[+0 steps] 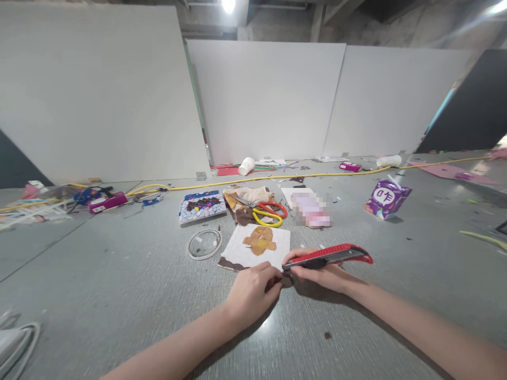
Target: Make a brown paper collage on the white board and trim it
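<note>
A white square panel [233,244] lies on the grey floor with an orange-brown cutout shape [259,241] on its middle. Along its near edge runs a dark brown scalloped strip [229,264]. At the near right corner of the panel, my left hand [251,293] is closed, thumb and fingertips pinched on a small dark brown piece, partly hidden by the fingers. My right hand [317,275] is closed around a red utility knife [332,255], its front end pointing left towards my left fingertips. Another brown piece [287,281] shows beneath the hands.
Scissors [269,215] with red and yellow handles rest on crumpled brown and cream fabric [241,214]. Nearby are a decorated panel [203,207], a tape ring [205,244], a blurred pink item [311,209] and a purple bag [386,198]. A yellow cable [237,181] crosses behind.
</note>
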A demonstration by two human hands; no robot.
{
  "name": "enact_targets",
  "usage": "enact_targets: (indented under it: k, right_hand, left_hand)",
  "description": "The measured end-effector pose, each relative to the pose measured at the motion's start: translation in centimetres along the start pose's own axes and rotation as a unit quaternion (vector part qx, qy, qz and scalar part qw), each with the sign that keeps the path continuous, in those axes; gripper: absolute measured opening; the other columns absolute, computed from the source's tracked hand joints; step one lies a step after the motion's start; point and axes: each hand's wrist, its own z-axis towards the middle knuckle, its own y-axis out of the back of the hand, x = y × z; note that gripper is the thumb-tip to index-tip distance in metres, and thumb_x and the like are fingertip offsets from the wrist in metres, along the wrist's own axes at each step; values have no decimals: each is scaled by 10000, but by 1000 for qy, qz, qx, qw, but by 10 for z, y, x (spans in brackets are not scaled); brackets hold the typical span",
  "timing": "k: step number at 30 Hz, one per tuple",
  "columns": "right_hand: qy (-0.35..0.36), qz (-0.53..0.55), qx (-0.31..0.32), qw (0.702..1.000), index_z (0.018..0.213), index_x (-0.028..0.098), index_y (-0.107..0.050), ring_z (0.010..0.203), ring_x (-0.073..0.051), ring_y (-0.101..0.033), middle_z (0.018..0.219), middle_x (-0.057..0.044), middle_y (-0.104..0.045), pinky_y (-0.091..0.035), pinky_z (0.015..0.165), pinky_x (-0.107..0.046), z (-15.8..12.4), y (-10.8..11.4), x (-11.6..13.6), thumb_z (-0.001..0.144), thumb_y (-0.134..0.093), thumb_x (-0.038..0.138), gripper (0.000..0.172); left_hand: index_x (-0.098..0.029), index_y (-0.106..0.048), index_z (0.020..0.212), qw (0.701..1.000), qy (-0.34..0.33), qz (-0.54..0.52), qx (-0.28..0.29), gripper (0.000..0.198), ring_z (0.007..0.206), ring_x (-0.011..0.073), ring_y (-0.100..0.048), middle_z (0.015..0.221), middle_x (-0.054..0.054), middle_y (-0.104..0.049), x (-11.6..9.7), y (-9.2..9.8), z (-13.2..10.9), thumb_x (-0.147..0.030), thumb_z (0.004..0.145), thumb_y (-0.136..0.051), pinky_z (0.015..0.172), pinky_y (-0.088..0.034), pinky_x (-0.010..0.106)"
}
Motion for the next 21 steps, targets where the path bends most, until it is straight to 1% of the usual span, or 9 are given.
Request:
enact_targets:
  k: [4, 7, 11, 13, 17, 19, 21]
  right_hand:
    - [-20, 29, -3, 999, 883, 189, -595, 604, -115, -504, 620, 22, -550, -387, 591, -226, 0, 0, 1, 765, -514, 264, 162]
    - [-35, 50, -12, 998, 888, 186, -586, 576, -106, -495, 595, 33, -524, -383, 574, -220, -1, 0, 3, 767, -514, 289, 175]
    - [-28, 44, -13, 999, 870, 184, -590, 574, -106, -494, 597, 32, -522, -384, 567, -216, -1, 0, 5, 761, -513, 275, 162]
    - [-22, 28, -7, 999, 866, 185, -598, 601, -114, -505, 630, 23, -546, -391, 585, -223, 0, 0, 5, 756, -512, 255, 156]
    - [15, -9, 1, 1000, 870, 189, -610, 728, -135, -539, 794, -9, -613, -403, 679, -239, 1, 0, 2, 757, -509, 208, 153]
    - [39, -22, 13, 999, 878, 190, -611, 741, -133, -544, 814, -9, -619, -404, 690, -234, 1, 0, 2, 766, -500, 196, 158]
    - [48, -27, 19, 998, 881, 188, -613, 736, -129, -546, 808, -5, -620, -404, 688, -229, 1, 0, 3, 768, -495, 185, 163]
  left_hand:
    - [-179, -615, 846, 1000, 0, 8, 1, 143, 599, 113, -504, 690, -17, -565, 1, -1, 0, -146, 750, -515, 549, -351, 202]
    - [-181, -616, 835, 1000, -6, 9, -1, 145, 613, 114, -508, 695, -15, -562, 2, -2, 0, -143, 749, -505, 559, -352, 201]
    - [-183, -615, 834, 1000, -4, 8, 2, 145, 608, 113, -508, 687, -16, -560, 2, -2, 0, -153, 754, -499, 556, -350, 200]
    - [-183, -617, 837, 1000, -3, 9, 4, 149, 608, 114, -509, 684, -14, -562, 1, -1, 0, -156, 761, -492, 559, -351, 201]
    - [-177, -616, 822, 1000, -5, 15, 6, 144, 615, 118, -515, 691, -7, -573, 1, -1, 0, -152, 764, -487, 562, -354, 202]
    - [-176, -616, 829, 1000, -5, 17, 6, 147, 617, 119, -519, 697, -5, -578, 1, -1, 0, -148, 762, -488, 562, -355, 202]
    - [-176, -616, 829, 1000, -6, 20, 6, 146, 617, 120, -521, 699, -5, -581, 1, -1, 0, -150, 762, -489, 561, -356, 203]
